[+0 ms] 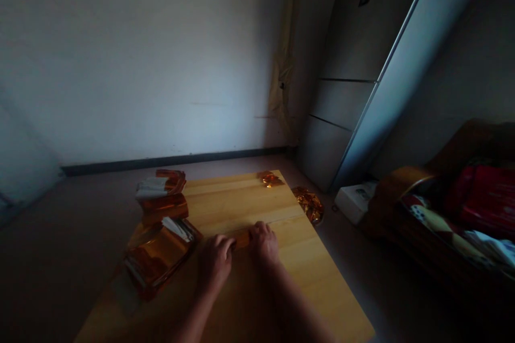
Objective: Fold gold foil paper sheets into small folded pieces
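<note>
Between my hands, low over the wooden table, lies a small strip of shiny orange-copper foil. My left hand has its fingers curled on the strip's left end. My right hand is closed on the right end, fingers bent downward. To the left rests a stack of orange foil sheets with white paper showing among them. Behind that stack are a folded orange foil piece and a bundle of foil and white paper.
Crumpled orange foil scraps sit at the table's far right corner. More foil fills a container on the floor beyond the edge. A grey refrigerator, a white box and a wooden sofa stand to the right.
</note>
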The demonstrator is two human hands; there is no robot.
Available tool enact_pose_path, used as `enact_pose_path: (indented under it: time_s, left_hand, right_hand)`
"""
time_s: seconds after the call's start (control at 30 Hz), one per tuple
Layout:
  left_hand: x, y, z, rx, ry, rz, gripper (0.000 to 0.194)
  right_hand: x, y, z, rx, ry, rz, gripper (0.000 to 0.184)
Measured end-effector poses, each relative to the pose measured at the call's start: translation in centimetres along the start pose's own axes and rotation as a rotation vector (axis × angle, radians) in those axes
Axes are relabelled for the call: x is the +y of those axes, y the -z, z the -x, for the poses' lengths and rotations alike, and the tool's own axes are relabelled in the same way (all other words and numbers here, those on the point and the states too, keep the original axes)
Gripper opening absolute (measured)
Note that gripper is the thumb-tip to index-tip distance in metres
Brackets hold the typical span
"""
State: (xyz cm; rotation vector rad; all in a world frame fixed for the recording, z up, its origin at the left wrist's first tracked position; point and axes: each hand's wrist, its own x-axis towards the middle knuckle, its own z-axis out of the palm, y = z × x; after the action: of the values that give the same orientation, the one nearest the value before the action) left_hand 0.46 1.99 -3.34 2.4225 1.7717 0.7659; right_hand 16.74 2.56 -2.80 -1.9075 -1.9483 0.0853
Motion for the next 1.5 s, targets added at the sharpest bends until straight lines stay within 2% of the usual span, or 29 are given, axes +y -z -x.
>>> enact_pose_path:
  time_s: [0.07, 0.17, 0.37, 0.47, 0.57, 0.67, 0.9, 1.03, 1.17, 1.23, 1.33, 1.5]
  left_hand:
    - [-0.1, -0.4, 0.1, 0.049, -0.001, -0.021, 0.036]
    - [-0.2, -0.8, 0.2, 0.05, 0.011, -0.052, 0.041]
    - [0.1, -0.4, 0.3, 0.043, 0.013, -0.011, 0.034]
    - [0.5, 0.1, 0.4, 0.077, 0.016, 0.018, 0.031]
    - [0.9, 0.8, 0.7, 0.132, -0.021, 0.023, 0.021]
    - [1.3, 1.2, 1.0, 0.12, -0.063, 0.003, 0.015]
    - [1.6, 1.2, 0.9, -0.023, -0.1, 0.029, 0.016]
    - [1.6, 1.3, 0.8, -0.035, -0.118, 0.08, 0.01]
    - [1.6, 1.3, 0.7, -0.041, -0.112, 0.058, 0.012]
    - [1.6, 1.2, 0.6, -0.049, -0.094, 0.036, 0.012]
    - [1.4, 0.8, 0.6, -0.034, -0.075, 0.044, 0.009]
    - [1.0, 0.3, 0.6, 0.014, -0.035, 0.073, 0.017]
  right_hand:
    - [0.1, -0.3, 0.2, 0.016, 0.006, -0.013, 0.021]
    - [0.4, -0.4, 0.3, 0.032, 0.021, -0.049, 0.021]
    - [0.6, 0.0, 0.6, 0.079, 0.035, -0.178, 0.024]
    - [1.0, 0.1, 0.8, 0.115, 0.07, -0.279, 0.025]
    - [1.5, 0.1, 0.9, 0.153, 0.078, -0.342, 0.024]
    - [1.8, 0.3, 1.1, 0.147, 0.095, -0.35, 0.02]
    - [2.4, 1.3, 1.7, 0.033, 0.151, -0.196, 0.019]
    - [2.7, 2.1, 1.7, -0.061, 0.182, -0.15, 0.011]
    - [2.4, 2.6, 0.6, -0.092, 0.105, -0.16, 0.009]
    - [2.0, 2.8, -0.2, -0.084, 0.078, -0.148, 0.016]
    - [1.4, 3.3, -1.1, -0.124, 0.093, -0.103, 0.039]
    - [0.7, 3.9, -1.8, -0.222, 0.082, -0.044, 0.038]
